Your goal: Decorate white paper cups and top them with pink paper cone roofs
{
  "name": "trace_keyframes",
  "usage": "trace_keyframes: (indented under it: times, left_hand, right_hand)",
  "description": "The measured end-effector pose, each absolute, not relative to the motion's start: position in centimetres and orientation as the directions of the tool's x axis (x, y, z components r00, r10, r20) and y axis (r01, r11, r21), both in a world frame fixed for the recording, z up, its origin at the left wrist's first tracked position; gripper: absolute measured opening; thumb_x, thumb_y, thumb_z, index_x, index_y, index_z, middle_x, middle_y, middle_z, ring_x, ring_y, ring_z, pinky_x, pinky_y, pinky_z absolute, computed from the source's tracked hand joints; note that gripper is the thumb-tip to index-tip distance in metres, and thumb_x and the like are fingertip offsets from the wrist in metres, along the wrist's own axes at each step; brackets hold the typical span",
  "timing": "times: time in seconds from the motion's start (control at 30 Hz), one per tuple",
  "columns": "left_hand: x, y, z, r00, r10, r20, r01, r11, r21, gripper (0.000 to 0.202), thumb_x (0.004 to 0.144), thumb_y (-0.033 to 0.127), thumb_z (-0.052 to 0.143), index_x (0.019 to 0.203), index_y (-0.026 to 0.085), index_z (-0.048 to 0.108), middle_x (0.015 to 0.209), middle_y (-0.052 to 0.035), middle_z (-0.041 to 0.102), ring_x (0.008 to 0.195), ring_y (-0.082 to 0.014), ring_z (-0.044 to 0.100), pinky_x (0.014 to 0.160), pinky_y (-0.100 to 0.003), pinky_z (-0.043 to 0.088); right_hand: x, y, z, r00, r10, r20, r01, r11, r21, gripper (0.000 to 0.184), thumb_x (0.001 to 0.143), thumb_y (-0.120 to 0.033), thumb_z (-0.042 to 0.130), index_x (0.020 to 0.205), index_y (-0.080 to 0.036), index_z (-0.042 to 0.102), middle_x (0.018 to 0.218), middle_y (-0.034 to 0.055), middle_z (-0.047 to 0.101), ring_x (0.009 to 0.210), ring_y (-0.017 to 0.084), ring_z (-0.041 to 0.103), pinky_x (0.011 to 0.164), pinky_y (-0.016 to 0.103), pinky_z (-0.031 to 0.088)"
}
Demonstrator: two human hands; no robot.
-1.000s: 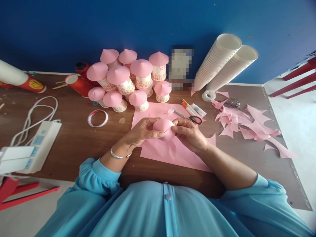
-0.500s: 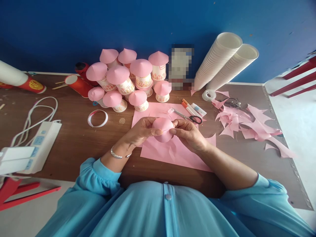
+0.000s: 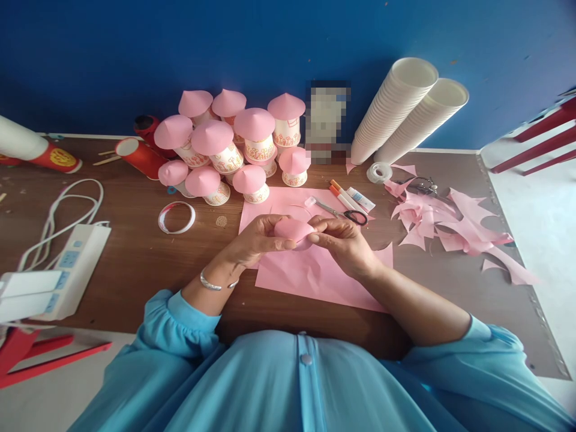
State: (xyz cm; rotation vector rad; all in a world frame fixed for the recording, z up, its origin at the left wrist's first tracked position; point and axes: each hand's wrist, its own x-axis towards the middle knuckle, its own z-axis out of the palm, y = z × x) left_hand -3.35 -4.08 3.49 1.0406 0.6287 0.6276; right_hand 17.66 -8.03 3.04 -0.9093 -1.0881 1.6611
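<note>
Between my two hands is a pink paper circle, bent over so that its near edge folds down. My left hand pinches its left side, thumb along the front edge. On the other side my right hand grips the right edge between thumb and fingers. Pink paper sheets lie on the table beneath. Scissors with black handles rest just beyond my right hand, beside orange-and-white markers and a small white tube.
Several paper cups with pink cone roofs stand against the blue wall. Two tall stacks of white paper cups lean at the back right. Pink paper scraps, clear tape, a white ring and a power strip lie around.
The pink paper circle has been tilted and bent between my hands, so less of its face shows. Both hands keep nearly the same place.
</note>
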Motion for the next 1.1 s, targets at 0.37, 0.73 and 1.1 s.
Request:
trace_keyframes:
  times: [0.37,0.73,1.1]
  left_hand:
    - [-2.7,-4.8,4.7,0.545,0.83,-0.117,-0.035,0.162,0.986,0.031,0.083,0.035,0.081,0.068,0.016,0.061,0.074,0.0015,0.058,0.069,-0.0109,0.052,0.066,-0.026,0.041]
    - [-2.6,-5.0,4.7,0.531,0.842,-0.097,-0.025,0.131,0.991,0.032,0.084,0.035,0.079,0.067,0.016,0.061,0.069,0.0021,0.056,0.065,-0.0099,0.049,0.063,-0.025,0.039]
    - [-2.6,-5.3,5.1,0.532,0.838,-0.12,-0.005,0.145,0.989,0.035,0.084,0.04,0.08,0.067,0.016,0.06,0.068,0.0023,0.055,0.064,-0.0103,0.048,0.062,-0.026,0.037]
  right_hand:
    - [17.7,-8.3,3.4,-0.318,0.948,-0.007,0.032,0.004,-0.999,0.036,0.084,-0.053,0.081,0.075,-0.019,0.075,0.081,0.0025,0.066,0.077,0.016,0.061,0.074,0.032,0.046]
    - [17.7,-8.3,3.5,-0.315,0.948,-0.031,0.031,-0.023,-0.999,0.039,0.082,-0.056,0.082,0.074,-0.018,0.075,0.08,0.0025,0.066,0.077,0.016,0.061,0.073,0.032,0.046]
    - [17.4,-8.4,4.1,-0.302,0.948,-0.102,0.001,-0.107,-0.994,0.04,0.078,-0.057,0.085,0.071,-0.018,0.074,0.077,0.0019,0.064,0.073,0.016,0.057,0.07,0.032,0.044]
